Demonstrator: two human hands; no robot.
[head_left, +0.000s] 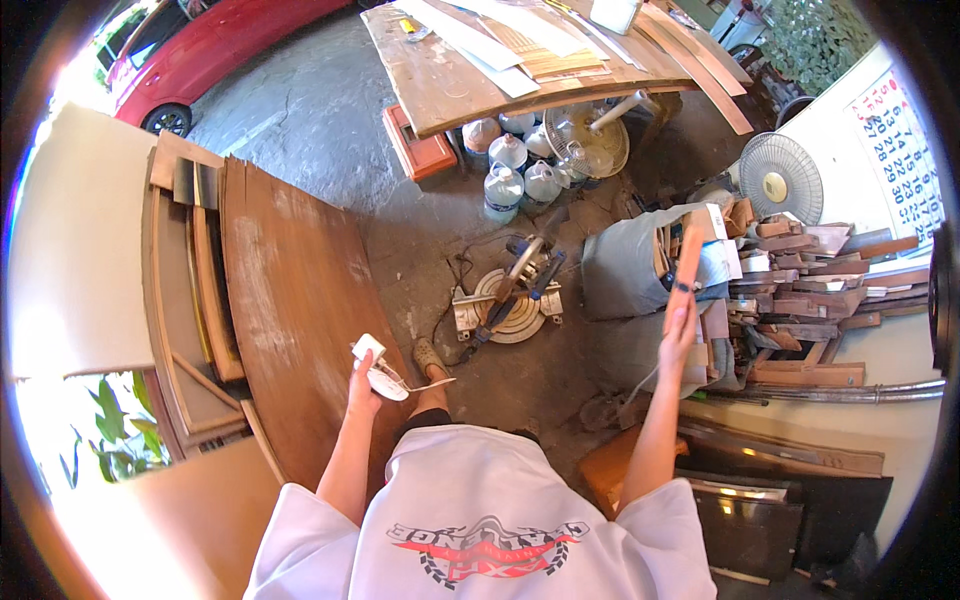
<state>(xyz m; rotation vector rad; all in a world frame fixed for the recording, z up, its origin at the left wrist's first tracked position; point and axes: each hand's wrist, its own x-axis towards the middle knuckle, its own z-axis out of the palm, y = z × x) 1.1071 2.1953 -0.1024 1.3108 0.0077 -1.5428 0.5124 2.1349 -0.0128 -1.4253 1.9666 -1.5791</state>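
Observation:
My left hand [362, 390], at the left of my body, is closed around a small white box-shaped piece [369, 349]. A white oval disc [388, 385] and thin strands hang beside the fingers; their kind is too small to tell. My right hand [679, 322] is raised on the right, its fingers around the lower end of a reddish wooden strip [688, 257] that points away from me. A small black thing [683, 287] sits at those fingertips. Between the hands, on the floor ahead, stands a miter saw [515, 295] with a round base.
A large brown wooden panel [300, 300] leans at my left. Ahead are a worktable [440, 90] bearing boards, several water jugs [503, 190] and a red-brown box [415, 145]. Stacked wood offcuts [800, 290], grey sacks [625, 265] and a fan [780, 180] line the right.

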